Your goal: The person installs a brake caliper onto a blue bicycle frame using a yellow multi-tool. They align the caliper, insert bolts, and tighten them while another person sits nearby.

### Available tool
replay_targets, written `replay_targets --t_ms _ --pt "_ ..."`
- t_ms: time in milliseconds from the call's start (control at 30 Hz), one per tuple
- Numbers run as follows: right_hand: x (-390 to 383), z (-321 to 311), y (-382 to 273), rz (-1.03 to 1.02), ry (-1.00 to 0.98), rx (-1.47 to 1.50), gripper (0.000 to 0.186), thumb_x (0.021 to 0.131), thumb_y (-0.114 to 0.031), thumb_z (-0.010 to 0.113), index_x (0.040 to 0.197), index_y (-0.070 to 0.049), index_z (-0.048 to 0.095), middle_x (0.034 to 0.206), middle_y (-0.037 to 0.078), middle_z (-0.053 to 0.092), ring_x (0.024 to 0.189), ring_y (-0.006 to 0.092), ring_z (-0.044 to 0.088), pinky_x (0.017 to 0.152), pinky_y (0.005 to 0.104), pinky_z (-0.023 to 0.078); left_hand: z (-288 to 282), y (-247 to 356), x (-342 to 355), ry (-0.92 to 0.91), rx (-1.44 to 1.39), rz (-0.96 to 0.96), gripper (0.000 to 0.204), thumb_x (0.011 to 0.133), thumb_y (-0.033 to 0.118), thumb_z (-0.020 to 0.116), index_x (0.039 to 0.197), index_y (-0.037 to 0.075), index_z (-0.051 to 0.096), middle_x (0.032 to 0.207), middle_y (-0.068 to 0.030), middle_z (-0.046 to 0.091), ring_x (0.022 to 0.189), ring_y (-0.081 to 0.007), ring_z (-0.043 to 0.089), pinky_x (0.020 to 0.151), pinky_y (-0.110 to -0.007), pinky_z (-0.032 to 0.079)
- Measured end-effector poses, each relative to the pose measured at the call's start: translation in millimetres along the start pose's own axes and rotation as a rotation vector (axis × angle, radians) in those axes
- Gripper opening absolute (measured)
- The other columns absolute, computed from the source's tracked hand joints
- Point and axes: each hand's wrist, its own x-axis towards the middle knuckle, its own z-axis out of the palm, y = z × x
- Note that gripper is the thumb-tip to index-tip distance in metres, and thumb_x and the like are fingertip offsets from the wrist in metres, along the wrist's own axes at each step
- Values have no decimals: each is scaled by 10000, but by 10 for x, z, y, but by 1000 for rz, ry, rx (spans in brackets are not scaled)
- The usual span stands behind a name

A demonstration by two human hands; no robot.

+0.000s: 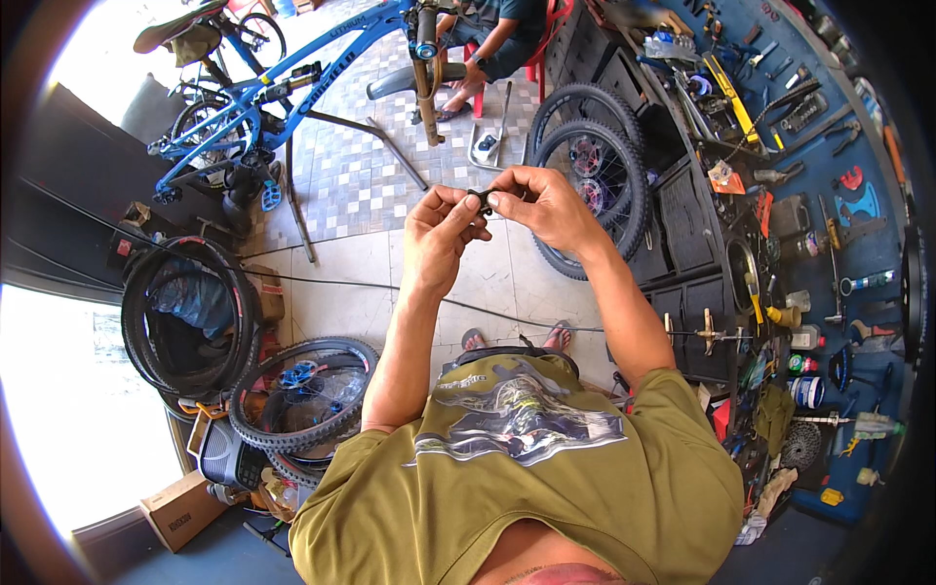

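Both of my hands are raised at the middle of the head view, pinching a small black part (482, 202) between them. My left hand (439, 227) has its thumb and fingertips on the part's left side, with the other fingers curled. My right hand (536, 210) grips it from the right with thumb and bent forefinger. The part's exact shape is partly hidden by my fingertips. A long black cable or rod (341, 283) runs across behind my forearms, above the tiled floor (331, 312).
A blue bicycle frame (292, 88) stands upper left; behind its fork a person (497, 39) sits on a red chair. Loose wheels (585, 180) lean at the right beside a crowded tool bench and blue tool board (834, 156). Tyres (141, 331), wheels and a cardboard box (180, 512) lie left.
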Motion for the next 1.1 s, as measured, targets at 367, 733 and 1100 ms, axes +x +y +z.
replay_targets --t_ms 367,733,1100 --pt "-71 10 -79 -67 58 -85 297 906 -268 727 1001 13 706 782 27 680 687 80 579 634 275 480 -29 -62 -28 -11 116 107 116 988 96 696 1019 5 633 919 -64 695 795 -128 675 721 -303 592" --pt "-34 240 -206 -64 71 -189 222 919 -226 690 951 -8 669 799 -10 628 710 69 534 666 261 456 -220 -18 -80 -33 198 153 172 941 72 749 1039 6 624 929 -41 683 808 -101 648 694 -264 574" --pt "445 858 -147 -118 -84 -95 171 897 -169 710 941 -5 689 771 8 662 683 68 567 618 257 463 -696 436 -328 116 290 215 189 956 112 730 1072 5 627 941 -34 680 839 -97 640 719 -272 561"
